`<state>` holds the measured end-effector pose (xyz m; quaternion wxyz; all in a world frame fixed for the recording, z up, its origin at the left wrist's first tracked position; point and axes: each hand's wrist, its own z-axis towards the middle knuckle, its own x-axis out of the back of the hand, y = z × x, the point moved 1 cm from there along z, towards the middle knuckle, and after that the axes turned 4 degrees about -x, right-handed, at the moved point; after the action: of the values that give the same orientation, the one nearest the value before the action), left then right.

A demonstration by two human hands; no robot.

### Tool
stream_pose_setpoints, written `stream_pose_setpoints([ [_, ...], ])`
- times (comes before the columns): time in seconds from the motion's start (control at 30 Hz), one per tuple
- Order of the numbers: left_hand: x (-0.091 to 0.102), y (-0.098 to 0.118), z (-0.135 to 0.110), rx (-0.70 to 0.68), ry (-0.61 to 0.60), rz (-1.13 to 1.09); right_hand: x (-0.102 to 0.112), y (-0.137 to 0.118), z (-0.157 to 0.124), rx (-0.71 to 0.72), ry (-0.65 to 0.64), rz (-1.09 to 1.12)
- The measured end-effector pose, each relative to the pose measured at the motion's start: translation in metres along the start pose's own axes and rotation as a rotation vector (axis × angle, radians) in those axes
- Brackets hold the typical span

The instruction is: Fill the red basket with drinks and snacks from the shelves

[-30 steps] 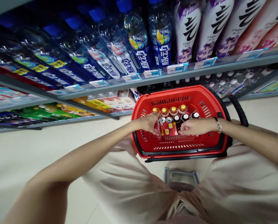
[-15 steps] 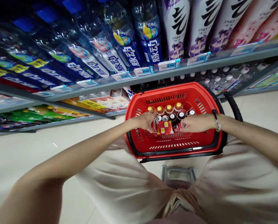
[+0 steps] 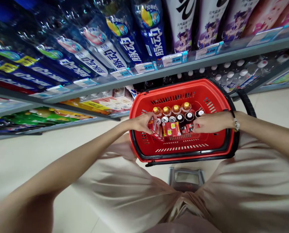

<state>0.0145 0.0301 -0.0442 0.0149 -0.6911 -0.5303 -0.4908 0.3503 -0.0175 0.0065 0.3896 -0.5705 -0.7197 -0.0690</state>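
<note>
Currently, both hands are working inside one basket.
Basket: a red plastic basket [image 3: 207,97] with a black rim is sitting in front of the person's knees, close against the lower shelf.
Left hand: the left hand [image 3: 141,122] is reaching in over the left wall, fingers curled around the left end of a row of red packs [image 3: 171,129]; whether it is gripping or only pressing is not discernible.
Right hand: the right hand [image 3: 211,122] is lying at the right end of the same row, fingers bent and touching the packs; its grip cannot be told. A bead bracelet [image 3: 236,124] is sitting on the wrist.
Red packs: standing side by side near the middle of the basket floor, between the two hands.
Bottles: four gold-capped bottles [image 3: 171,110] are standing along the far wall; dark-capped bottles [image 3: 185,117] are standing just in front, touching the packs.
Shelves: blue-labelled water bottles [image 3: 125,48] are lining the shelf [image 3: 159,72] above, with price tags [image 3: 174,59] on its edge.
Floor: a pale floor [image 3: 25,161] is showing to the left.
</note>
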Motion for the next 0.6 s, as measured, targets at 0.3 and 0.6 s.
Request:
stream_pose_setpoints([
  [0.3,-0.082,-0.015,0.042,0.007,0.065,0.142,0.002,-0.01,0.003,-0.089,-0.087,-0.115],
  [0.6,-0.108,-0.014,0.057,0.066,0.056,0.219,-0.002,-0.005,0.006,-0.083,-0.036,-0.205],
])
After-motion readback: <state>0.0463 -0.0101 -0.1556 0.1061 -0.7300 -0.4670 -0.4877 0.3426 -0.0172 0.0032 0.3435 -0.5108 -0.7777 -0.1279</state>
